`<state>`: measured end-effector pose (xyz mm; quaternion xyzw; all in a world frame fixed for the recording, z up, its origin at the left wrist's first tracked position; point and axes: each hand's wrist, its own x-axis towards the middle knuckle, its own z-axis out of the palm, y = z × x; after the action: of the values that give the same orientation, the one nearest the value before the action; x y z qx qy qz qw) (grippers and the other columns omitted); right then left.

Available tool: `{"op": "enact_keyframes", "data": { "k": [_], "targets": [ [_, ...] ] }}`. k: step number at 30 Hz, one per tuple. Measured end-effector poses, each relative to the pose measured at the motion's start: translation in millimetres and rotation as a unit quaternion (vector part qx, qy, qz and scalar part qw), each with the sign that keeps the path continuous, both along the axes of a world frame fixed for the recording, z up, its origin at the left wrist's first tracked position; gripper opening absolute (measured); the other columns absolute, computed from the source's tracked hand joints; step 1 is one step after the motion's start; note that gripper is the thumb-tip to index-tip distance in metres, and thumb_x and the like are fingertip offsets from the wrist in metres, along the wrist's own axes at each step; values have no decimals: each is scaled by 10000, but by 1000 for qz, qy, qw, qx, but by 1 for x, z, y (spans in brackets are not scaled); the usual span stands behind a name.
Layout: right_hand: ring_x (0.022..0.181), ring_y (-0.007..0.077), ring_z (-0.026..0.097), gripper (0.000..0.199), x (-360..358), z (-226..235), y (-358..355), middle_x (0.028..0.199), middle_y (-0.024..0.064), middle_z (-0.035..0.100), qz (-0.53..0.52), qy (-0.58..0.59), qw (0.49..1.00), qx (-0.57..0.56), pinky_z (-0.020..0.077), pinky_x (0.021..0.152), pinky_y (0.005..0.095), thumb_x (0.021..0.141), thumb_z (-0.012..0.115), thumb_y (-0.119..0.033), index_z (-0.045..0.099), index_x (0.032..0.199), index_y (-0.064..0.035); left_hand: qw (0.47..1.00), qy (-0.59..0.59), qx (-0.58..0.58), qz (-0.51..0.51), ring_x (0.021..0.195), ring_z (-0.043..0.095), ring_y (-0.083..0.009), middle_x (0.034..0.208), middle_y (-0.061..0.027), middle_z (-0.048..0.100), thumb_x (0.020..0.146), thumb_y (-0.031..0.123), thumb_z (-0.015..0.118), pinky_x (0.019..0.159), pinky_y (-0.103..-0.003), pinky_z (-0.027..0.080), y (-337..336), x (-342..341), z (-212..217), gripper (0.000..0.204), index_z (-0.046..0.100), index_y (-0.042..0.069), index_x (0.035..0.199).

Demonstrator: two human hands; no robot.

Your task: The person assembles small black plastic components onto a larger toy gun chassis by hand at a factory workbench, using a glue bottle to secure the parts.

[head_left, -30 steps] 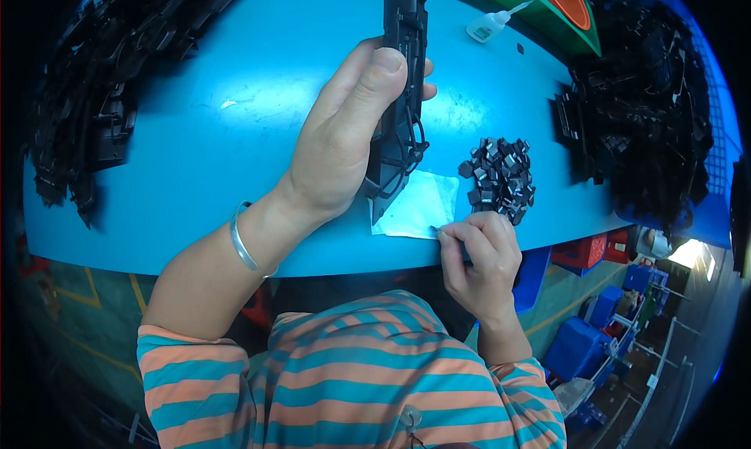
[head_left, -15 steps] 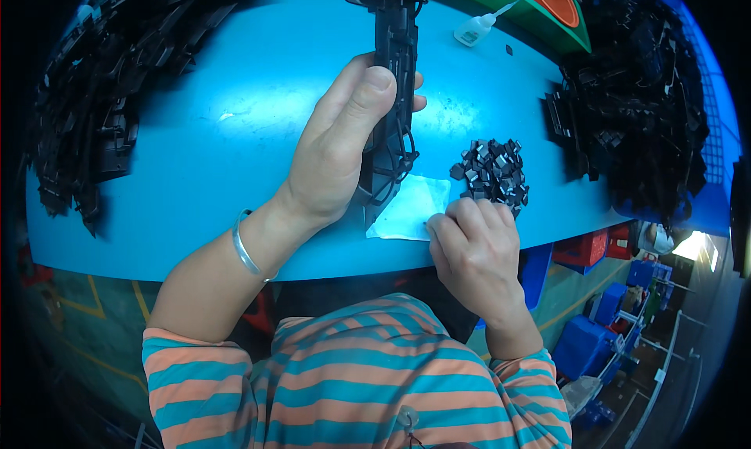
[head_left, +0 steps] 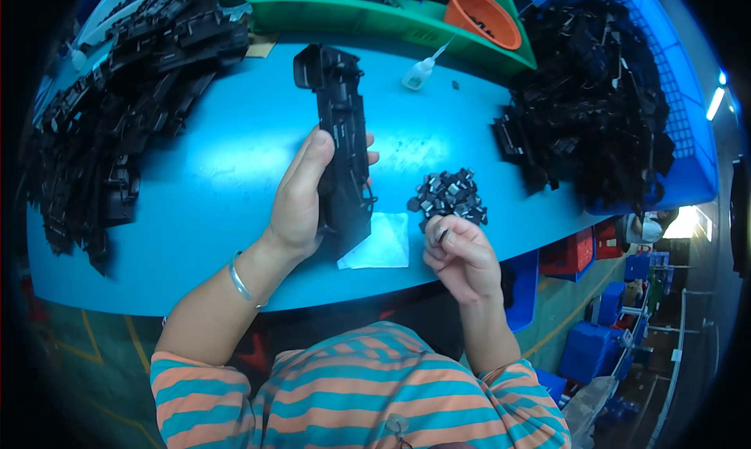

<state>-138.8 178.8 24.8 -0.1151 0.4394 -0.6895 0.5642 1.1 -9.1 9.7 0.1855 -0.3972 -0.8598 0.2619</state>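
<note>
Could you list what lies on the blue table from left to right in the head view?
Heap of black parts → left hand holding a long black part → small clips above the right hand → second black heap.

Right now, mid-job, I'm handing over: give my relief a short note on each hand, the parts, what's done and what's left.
Left hand grips the long black plastic bracket, held upright over the blue table.
Right hand pinches one small black clip beside the heap of small black clips.
White sheet lies under the bracket's lower end.
Done: clip picked.
Left: clip not yet on the bracket.
</note>
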Motion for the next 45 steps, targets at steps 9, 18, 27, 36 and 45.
{"op": "enact_keyframes", "data": {
  "k": [9,18,27,36,45],
  "targets": [
    [684,107,373,105,-1,0,2,814,39,419,29,-111,992,-51,341,590,226,848,618,-91,559,867,-7,1000,8,-8,-2,1154,531,-220,1276,-141,521,1001,503,273,947,-368,468,0,-2,-2,606,419,22,1339],
    [686,115,388,85,4,-2,3,822,51,443,39,-98,992,-63,353,600,232,833,612,-63,558,854,0,1000,12,7,-6,1140,540,-207,1279,-132,527,1002,488,300,938,-350,471,1,1,-1,591,423,20,1341],
    [628,262,551,68,34,1,-8,716,78,541,20,799,599,51,439,574,352,704,675,-22,635,753,-47,998,54,43,15,995,566,-124,1104,-64,577,1014,379,383,770,-250,483,1,-5,2,374,513,59,1155],
    [654,233,533,99,36,-2,-6,758,59,527,54,852,516,63,405,596,348,718,691,-66,623,790,-65,999,42,13,15,1011,562,-128,1116,-66,567,1012,411,374,774,-252,480,1,-2,2,411,513,54,1160],
    [662,228,530,107,35,-1,-5,754,56,521,67,853,514,58,393,594,344,723,690,-64,620,804,-61,999,40,4,17,1022,560,-132,1135,-72,561,1006,443,372,775,-252,480,3,-2,0,445,513,53,1170]
  ]
}}
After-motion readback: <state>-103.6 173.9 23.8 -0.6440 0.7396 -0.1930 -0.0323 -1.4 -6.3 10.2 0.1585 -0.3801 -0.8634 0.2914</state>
